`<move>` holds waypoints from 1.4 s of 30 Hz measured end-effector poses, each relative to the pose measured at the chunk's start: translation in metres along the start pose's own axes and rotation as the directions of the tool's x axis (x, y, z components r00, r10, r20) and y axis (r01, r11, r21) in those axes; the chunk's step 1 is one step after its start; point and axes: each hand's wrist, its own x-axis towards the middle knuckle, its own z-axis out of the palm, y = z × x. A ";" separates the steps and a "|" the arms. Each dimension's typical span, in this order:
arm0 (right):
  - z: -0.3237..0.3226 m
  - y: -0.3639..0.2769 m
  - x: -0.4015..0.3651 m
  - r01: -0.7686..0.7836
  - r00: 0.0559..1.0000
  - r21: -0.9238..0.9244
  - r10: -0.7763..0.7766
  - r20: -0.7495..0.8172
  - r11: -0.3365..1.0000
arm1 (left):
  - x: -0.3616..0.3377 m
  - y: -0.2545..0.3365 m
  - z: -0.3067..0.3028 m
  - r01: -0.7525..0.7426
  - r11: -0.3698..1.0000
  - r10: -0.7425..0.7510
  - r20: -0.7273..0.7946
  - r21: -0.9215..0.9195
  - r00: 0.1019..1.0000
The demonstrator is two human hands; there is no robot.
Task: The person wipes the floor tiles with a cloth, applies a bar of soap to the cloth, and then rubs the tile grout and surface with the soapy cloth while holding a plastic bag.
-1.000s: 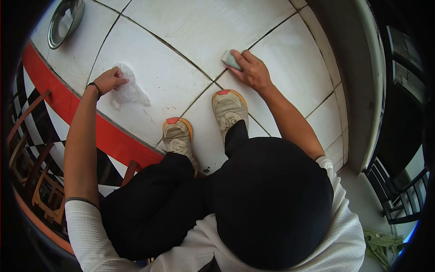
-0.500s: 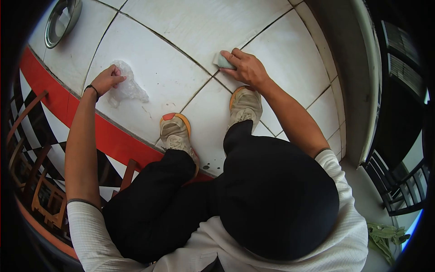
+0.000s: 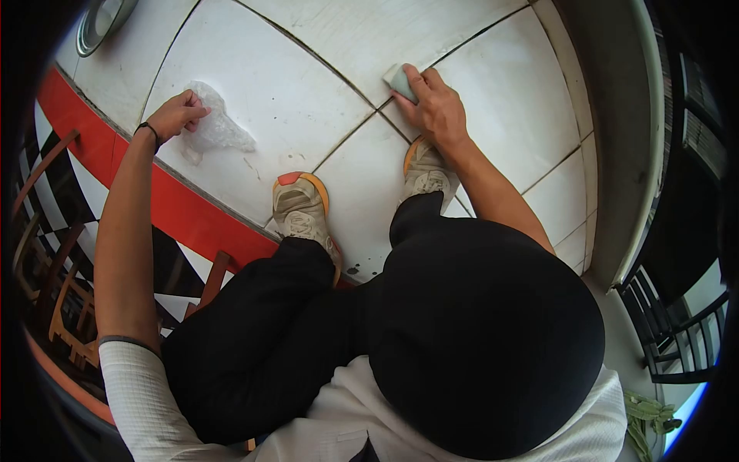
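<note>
My left hand (image 3: 177, 117) pinches the edge of a crumpled clear plastic bag (image 3: 219, 127), which trails over the white floor tiles (image 3: 262, 85). The fingers of my right hand (image 3: 439, 108) are closed round a small pale green and white sponge (image 3: 399, 82). It is held against the tile, close to where dark grout lines (image 3: 377, 112) cross. My palm and fingers hide part of the sponge.
A round metal bowl (image 3: 83, 40) stands at the upper left. My shoes (image 3: 302, 206) are planted on the tiles. A red step edge (image 3: 181, 219) runs along the left, with wooden chairs (image 3: 73, 308) beyond. Black furniture (image 3: 666, 323) lines the right side.
The view has shifted slightly. My right hand has turned a little, its fingers pointing more away from me, with the sponge still in it. My left hand keeps its pinch on the bag.
</note>
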 end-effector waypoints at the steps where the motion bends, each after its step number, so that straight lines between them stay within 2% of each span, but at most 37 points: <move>1: -0.008 0.007 0.006 -0.072 0.997 -0.047 0.071 -0.039 0.996 | 0.000 0.001 0.001 0.030 0.999 -0.029 -0.001 0.039 1.000; 4: -0.009 0.011 0.009 -0.110 0.990 -0.112 0.099 -0.105 0.988 | 0.007 0.005 -0.003 0.067 0.990 -0.066 -0.011 0.127 0.998; 7: 0.008 -0.018 -0.013 0.002 1.000 0.034 -0.003 0.025 0.999 | 0.009 0.007 -0.007 0.113 0.984 -0.116 0.012 0.140 0.993; 10: 0.011 -0.033 -0.020 0.108 0.982 0.086 -0.120 0.148 0.990 | 0.009 0.014 -0.008 0.153 0.974 -0.158 0.015 0.165 0.987; 13: -0.015 0.007 0.005 -0.013 0.998 0.036 0.011 0.060 0.999 | 0.007 0.019 -0.007 0.172 0.966 -0.178 0.011 0.195 0.984; 15: -0.026 0.050 0.032 -0.108 0.991 -0.057 0.103 -0.083 0.993 | 0.009 0.015 -0.007 0.169 0.964 -0.176 0.014 0.204 0.984; 17: -0.032 0.085 0.051 -0.141 0.968 -0.123 0.111 -0.223 0.982 | 0.016 0.007 -0.009 0.163 0.963 -0.172 0.025 0.214 0.985; 20: -0.028 0.095 0.060 -0.237 0.928 -0.134 0.184 -0.324 0.962 | 0.014 0.013 -0.006 0.183 0.958 -0.187 -0.004 0.223 0.982; 22: -0.022 0.075 0.049 -0.255 0.918 -0.014 0.237 -0.317 0.967 | 0.014 0.018 -0.005 0.206 0.958 -0.207 -0.018 0.198 0.978; 25: -0.020 0.022 0.017 -0.118 0.993 0.156 0.113 0.040 0.981 | 0.013 0.023 -0.006 0.203 0.963 -0.206 -0.004 0.179 0.979; 27: -0.016 0.017 0.010 0.023 0.997 0.178 -0.035 0.069 0.984 | 0.014 0.018 -0.010 0.190 0.969 -0.195 0.022 0.157 0.980; 29: -0.021 0.049 0.021 0.056 0.996 0.137 -0.065 0.064 0.989 | 0.013 0.017 -0.014 0.151 0.976 -0.164 0.070 0.155 0.984; 32: -0.047 0.113 0.064 -0.140 0.980 0.093 0.151 -0.126 0.986 | 0.022 0.006 -0.014 0.022 0.898 -0.047 0.046 0.439 0.998; 34: -0.061 0.151 0.091 -0.251 0.937 0.042 0.254 -0.240 0.967 | 0.026 -0.002 -0.012 0.044 0.900 -0.060 0.022 0.433 0.998; 38: -0.066 0.186 0.116 -0.360 0.855 -0.020 0.321 -0.408 0.933 | 0.026 -0.012 -0.005 0.047 0.887 -0.035 -0.035 0.459 0.999; 40: -0.062 0.157 0.108 -0.377 0.866 0.035 0.366 -0.340 0.926 | 0.025 -0.011 -0.004 0.051 0.889 -0.034 -0.047 0.454 0.998; 42: -0.049 0.113 0.084 -0.265 0.938 0.134 0.287 -0.192 0.955 | 0.022 -0.010 -0.003 0.049 0.886 -0.026 -0.055 0.462 0.998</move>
